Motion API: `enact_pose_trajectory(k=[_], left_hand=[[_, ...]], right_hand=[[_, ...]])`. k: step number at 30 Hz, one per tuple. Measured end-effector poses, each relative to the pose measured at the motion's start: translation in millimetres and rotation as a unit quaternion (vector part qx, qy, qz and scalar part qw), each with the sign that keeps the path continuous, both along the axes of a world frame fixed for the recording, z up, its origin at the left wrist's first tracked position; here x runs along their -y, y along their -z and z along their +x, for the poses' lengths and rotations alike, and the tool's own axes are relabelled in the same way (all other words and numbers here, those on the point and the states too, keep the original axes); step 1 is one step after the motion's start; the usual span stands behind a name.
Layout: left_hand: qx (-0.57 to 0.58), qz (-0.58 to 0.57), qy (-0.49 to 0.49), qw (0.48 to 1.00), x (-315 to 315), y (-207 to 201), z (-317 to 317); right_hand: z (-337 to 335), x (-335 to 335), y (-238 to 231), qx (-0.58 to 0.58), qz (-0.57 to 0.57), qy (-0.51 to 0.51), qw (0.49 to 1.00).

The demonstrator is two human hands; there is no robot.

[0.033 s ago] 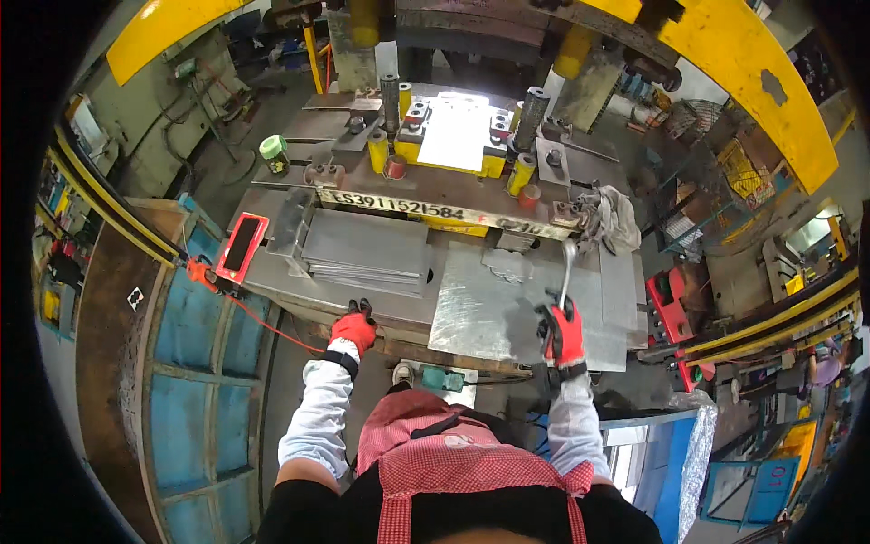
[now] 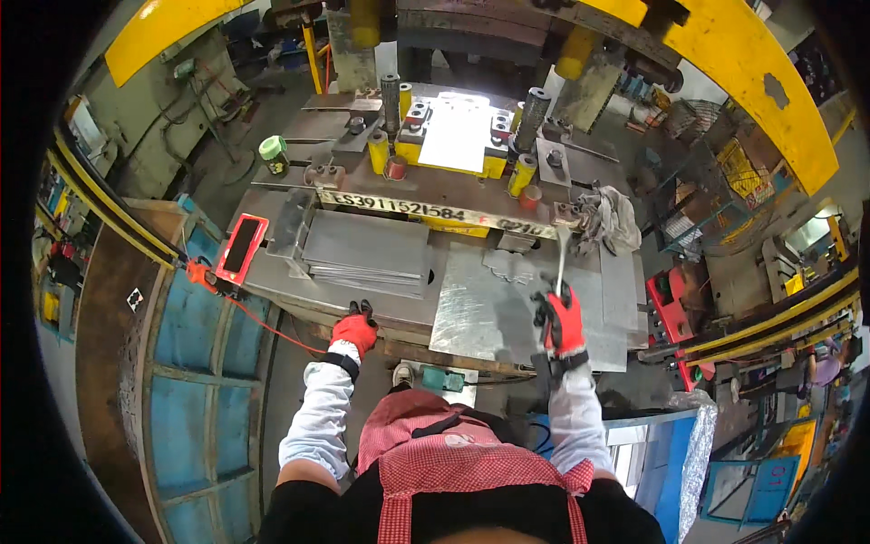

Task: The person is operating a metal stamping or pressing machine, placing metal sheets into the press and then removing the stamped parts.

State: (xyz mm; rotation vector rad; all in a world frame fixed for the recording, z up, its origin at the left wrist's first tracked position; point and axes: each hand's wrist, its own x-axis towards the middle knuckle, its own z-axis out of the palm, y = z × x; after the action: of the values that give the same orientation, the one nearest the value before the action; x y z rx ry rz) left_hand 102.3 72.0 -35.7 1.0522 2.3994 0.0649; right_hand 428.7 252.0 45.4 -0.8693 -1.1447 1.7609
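Our right hand (image 2: pixel 562 319) gripped a thin metal rod (image 2: pixel 561 258) pointing to twelve o'clock, our left hand (image 2: pixel 354 330) rested closed on the desk (image 2: pixel 399 308) edge, stacked steel sheets (image 2: pixel 367 252) at its twelve o'clock.

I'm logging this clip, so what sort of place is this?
Most likely a metal stamping workshop: a big yellow press overhead, a die block on the bench, and stacked metal sheets beside a gloved left hand.

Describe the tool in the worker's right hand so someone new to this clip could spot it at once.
Start at the big yellow press die at the top centre, then come down to the bare metal sheet on the bench's near right side. Above it, the red-gloved right hand grips a thin, silver rod-like tool pointing toward the die, the only slim upright item there.
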Motion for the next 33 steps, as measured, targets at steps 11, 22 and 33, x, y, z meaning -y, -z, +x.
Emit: enact_pose_trajectory(k=[11,22,33], left_hand=[[0.061,-0.011,0.069,0.996,-5,7,-13],[0.418,0.207,-0.001,0.885,-60,-82,-25],[0.769,0.427,-0.124,0.46,-284,-83,5]], right_hand=[[-188,-232,-60,-0.031,0.132,-0.314,0.94],[-53,-37,-72,0.064,0.003,-0.045,0.997],[-10,0,64,0.083,-0.159,-0.002,0.984]])
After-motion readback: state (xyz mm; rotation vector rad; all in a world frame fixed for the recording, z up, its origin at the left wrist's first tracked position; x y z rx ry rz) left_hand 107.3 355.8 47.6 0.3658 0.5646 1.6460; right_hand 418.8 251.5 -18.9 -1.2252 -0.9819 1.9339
